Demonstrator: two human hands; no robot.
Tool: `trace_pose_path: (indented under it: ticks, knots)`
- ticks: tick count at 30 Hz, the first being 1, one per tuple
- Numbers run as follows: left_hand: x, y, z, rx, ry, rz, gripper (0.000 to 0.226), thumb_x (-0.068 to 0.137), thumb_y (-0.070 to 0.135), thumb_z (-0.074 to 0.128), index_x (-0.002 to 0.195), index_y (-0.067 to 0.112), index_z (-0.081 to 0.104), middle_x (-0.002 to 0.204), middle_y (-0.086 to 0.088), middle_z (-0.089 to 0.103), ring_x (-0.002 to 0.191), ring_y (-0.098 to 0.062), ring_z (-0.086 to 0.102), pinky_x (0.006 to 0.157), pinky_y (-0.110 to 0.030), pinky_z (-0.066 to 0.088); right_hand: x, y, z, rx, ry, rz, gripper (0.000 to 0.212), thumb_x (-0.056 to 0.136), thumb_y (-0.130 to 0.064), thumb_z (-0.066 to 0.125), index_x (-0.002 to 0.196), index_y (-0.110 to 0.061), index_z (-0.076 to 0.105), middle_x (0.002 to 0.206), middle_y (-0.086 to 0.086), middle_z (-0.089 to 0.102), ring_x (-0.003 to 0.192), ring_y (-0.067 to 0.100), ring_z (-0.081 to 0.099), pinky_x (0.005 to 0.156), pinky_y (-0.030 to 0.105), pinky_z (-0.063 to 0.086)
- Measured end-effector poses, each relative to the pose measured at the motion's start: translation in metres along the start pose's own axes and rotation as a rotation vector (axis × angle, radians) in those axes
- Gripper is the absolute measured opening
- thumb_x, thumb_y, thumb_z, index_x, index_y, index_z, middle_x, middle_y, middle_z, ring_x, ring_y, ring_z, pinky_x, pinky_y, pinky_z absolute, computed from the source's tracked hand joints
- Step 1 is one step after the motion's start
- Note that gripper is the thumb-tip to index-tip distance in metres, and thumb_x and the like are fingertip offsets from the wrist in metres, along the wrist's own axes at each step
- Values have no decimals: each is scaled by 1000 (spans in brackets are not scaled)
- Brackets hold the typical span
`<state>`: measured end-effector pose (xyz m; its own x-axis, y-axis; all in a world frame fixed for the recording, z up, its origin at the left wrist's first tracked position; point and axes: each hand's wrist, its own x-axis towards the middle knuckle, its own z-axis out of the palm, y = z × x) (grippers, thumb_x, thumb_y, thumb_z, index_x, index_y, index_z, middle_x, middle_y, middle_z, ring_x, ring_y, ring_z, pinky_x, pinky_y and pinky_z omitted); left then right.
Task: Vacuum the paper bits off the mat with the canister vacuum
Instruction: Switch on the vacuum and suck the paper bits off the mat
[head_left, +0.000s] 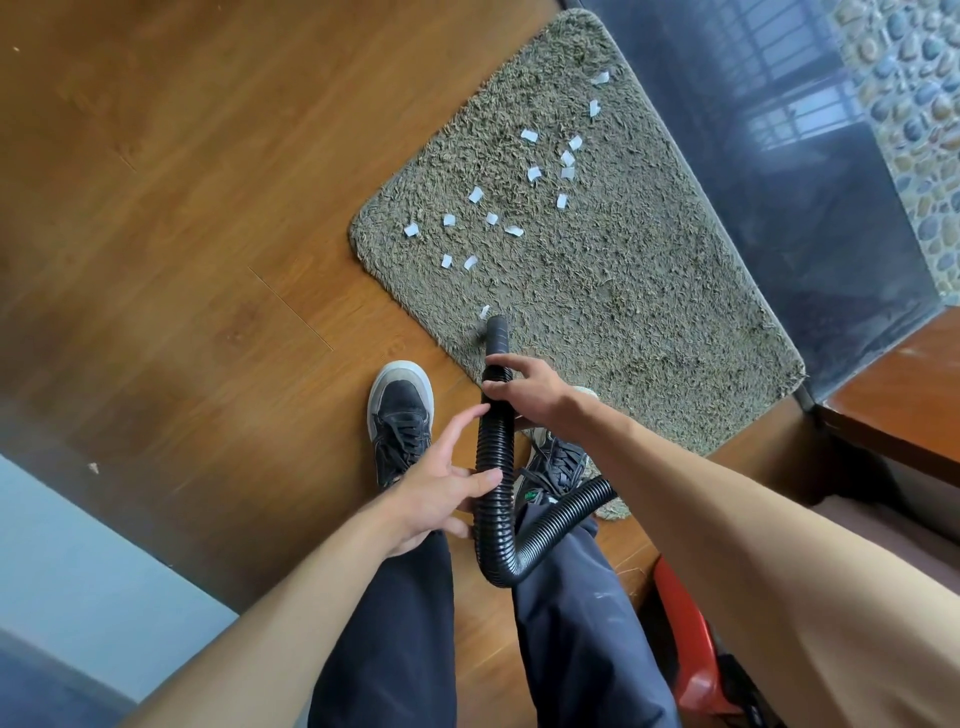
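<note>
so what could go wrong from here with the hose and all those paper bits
1. The left hand has open fingers only partly on the hose, so the right hand steers nearly alone and the nozzle may wander.
2. The paper bits lie loose on the shaggy mat; a fast sweep could push them into the pile or onto the wooden floor.
3. The hose loops beside the right leg and could snag.

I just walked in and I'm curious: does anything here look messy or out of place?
Yes. White paper bits lie scattered over the shaggy mat, mostly on its far half. The black hose, gripped by the right hand, points at the nearest scrap. Nothing looks damaged.
</note>
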<state>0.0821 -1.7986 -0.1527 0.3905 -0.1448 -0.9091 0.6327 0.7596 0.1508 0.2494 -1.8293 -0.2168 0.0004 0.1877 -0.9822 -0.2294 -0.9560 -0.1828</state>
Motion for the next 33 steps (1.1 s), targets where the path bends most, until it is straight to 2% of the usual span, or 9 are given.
trace_pose_path:
  ticks: [3, 5, 11, 15, 22, 25, 30, 33]
  knots:
    - [-3, -5, -4, -49, 9, -13, 67, 97, 11, 60, 132, 63, 36, 111, -28, 68, 107, -43, 66, 89, -69, 48, 3, -3, 8, -33, -19, -2, 46, 94, -11, 60, 139, -20, 51, 116, 20, 62, 87, 27, 67, 75, 45, 60]
    - [-4, -7, -6, -84, 13, -10, 67, 97, 11, 60, 132, 63, 36, 113, -31, 66, 110, -45, 64, 89, -67, 49, 5, -5, 12, -64, -20, -18, 46, 94, -12, 60, 138, -21, 51, 118, 21, 62, 92, 30, 67, 78, 48, 59]
    - [-1, -2, -8, -106, 17, 4, 67, 98, 12, 59, 133, 63, 34, 113, -29, 67, 108, -45, 65, 87, -64, 52, 7, -13, 11, -74, 20, -59, 47, 94, -10, 60, 139, -21, 50, 118, 18, 60, 90, 28, 66, 69, 42, 60]
    - [3, 5, -6, -95, 19, 24, 64, 98, 12, 58, 126, 65, 37, 112, -28, 68, 105, -42, 67, 87, -63, 53, 8, -16, 5, -70, 27, -68, 50, 94, -10, 60, 141, -19, 48, 120, 19, 61, 85, 26, 67, 62, 36, 60]
    - [4, 10, -11, -96, 31, 64, 64, 98, 13, 58, 118, 71, 40, 112, -28, 68, 106, -43, 67, 90, -65, 50, 14, -29, 6, -150, 48, -148, 50, 94, -11, 60, 141, -20, 48, 111, 14, 60, 77, 20, 66, 58, 32, 59]
    - [5, 10, -14, -123, 34, 80, 65, 98, 13, 58, 118, 71, 40, 113, -30, 67, 107, -46, 65, 90, -66, 49, 18, -35, 10, -187, 53, -165, 51, 93, -12, 60, 141, -22, 48, 111, 13, 60, 79, 21, 67, 61, 34, 59]
    - [11, 9, -19, -165, 38, 95, 66, 97, 11, 59, 128, 66, 37, 114, -31, 66, 109, -46, 64, 80, -56, 55, 23, -41, 15, -242, 71, -191, 51, 90, -14, 62, 139, -23, 51, 121, 15, 62, 96, 29, 68, 77, 47, 60]
    - [15, 8, -20, -174, 55, 103, 67, 97, 11, 59, 133, 63, 37, 108, -27, 68, 101, -40, 69, 63, -42, 56, 24, -43, 15, -240, 72, -199, 51, 90, -13, 62, 139, -23, 50, 123, 16, 61, 96, 30, 68, 78, 48, 60]
